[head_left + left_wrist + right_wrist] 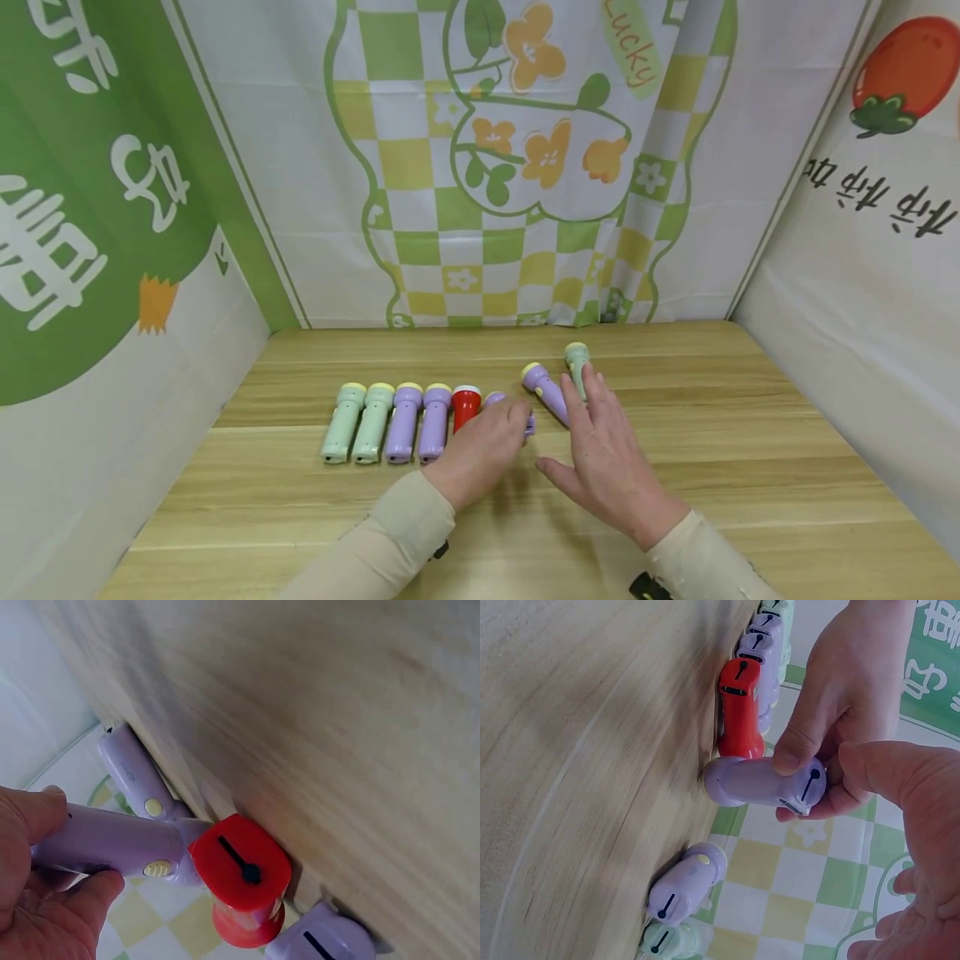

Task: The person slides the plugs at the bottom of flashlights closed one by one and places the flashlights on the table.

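Note:
My left hand [478, 450] grips a purple flashlight [112, 838] between thumb and fingers, beside the red flashlight [465, 405]. In the right wrist view this held flashlight [754, 781] stands out from the table with its head end toward the wood. My right hand [611, 462] has its fingers stretched out and holds nothing. Just beyond its fingers lie a slanted purple flashlight [547, 393] and a pale green flashlight [576, 360], which the fingers partly cover in the head view.
Left of the red one, two purple flashlights [403, 423] and two pale green flashlights [342, 423] lie side by side, heads toward the back. They rest on a wood-grain table [247, 500]. Printed curtains [300, 208] enclose its back and sides.

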### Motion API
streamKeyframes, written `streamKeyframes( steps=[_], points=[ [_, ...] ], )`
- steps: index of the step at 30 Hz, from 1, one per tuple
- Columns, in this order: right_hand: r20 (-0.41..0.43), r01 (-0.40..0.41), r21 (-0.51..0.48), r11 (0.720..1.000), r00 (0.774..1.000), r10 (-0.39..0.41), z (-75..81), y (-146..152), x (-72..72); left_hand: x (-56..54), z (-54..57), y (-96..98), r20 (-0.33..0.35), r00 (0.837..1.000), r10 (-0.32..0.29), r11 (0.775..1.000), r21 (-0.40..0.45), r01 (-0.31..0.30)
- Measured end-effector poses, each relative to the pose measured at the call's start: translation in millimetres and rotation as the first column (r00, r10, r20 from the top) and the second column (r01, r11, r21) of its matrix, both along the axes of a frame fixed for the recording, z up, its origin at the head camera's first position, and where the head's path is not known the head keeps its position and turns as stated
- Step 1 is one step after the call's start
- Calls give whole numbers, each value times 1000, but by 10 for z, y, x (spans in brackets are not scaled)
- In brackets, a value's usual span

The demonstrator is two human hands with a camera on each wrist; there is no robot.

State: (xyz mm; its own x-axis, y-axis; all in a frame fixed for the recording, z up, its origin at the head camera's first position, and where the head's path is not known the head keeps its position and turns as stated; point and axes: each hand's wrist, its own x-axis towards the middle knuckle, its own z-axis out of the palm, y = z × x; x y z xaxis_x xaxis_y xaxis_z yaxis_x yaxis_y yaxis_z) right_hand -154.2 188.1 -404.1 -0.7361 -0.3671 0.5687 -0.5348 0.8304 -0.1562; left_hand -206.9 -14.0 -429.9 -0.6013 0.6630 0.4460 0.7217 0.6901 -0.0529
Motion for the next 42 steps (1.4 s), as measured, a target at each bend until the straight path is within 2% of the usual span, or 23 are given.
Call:
streamKeyframes(
  steps=[3,9,19,28,35,42],
  points=[
    [15,1,1,1000,1000,-1,0,1,5,19,-1,7,7,1000,2,1000,-19,-2],
    [18,6,4,1000,1000,-6,-9,-6,13,29,-50,14,-73,997,1,996,-83,-7],
    [46,10,-1,1000,999,-10,-30,-12,20,26,-126,53,-100,994,52,968,-238,-74],
    [72,11,-1,1000,997,-11,-27,-9,9,34,-174,46,-138,987,85,970,-214,-113],
    [110,20,8,1000,994,-21,-13,8,8,56,-158,33,-191,977,94,960,-244,-140],
    [131,18,5,1000,991,-18,-8,15,9,67,-155,16,-176,978,108,960,-238,-149]
  ],
)
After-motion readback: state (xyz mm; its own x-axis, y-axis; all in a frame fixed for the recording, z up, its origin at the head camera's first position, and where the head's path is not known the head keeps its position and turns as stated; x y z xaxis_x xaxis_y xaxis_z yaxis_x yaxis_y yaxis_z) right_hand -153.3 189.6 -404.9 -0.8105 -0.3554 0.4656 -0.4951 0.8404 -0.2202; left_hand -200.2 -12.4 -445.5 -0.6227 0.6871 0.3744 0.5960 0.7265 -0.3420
